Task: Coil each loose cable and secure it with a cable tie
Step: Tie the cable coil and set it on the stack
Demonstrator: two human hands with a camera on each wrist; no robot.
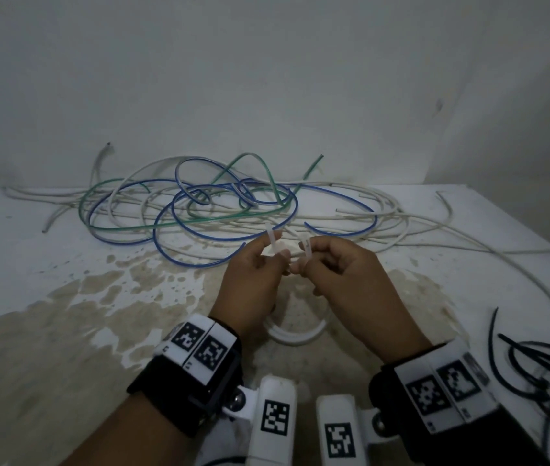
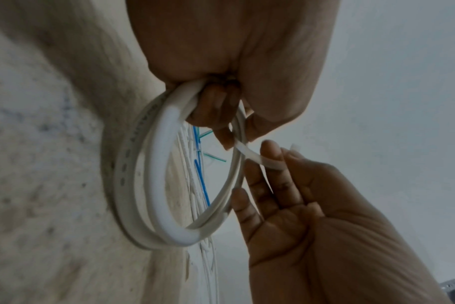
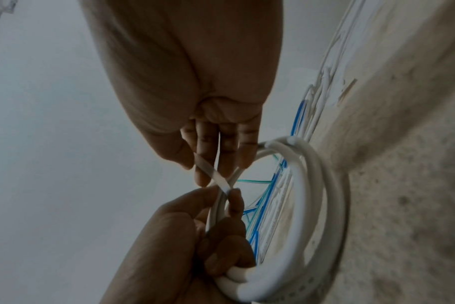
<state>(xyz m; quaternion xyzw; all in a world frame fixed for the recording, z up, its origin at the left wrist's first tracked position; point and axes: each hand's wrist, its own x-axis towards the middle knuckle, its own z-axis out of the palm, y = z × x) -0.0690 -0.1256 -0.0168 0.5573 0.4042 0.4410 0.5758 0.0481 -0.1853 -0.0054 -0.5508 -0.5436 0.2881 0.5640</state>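
White round plastic cable coil (image 2: 166, 185), largely hidden under both hands in the head view, hangs from the left hand's (image 1: 250, 280) curled fingers. Beside it, the right hand (image 1: 344, 274) pinches a thin translucent cable tie (image 2: 249, 153); its far end is indistinct.

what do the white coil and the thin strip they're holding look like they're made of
White coil: looks like plastic-sheathed cable, smooth and matte, bent in even rounds; what lies inside is hidden.
Thin strip: a flat, pale, slightly see-through band, probably a nylon cable tie, flexing between the left hand and right hand.
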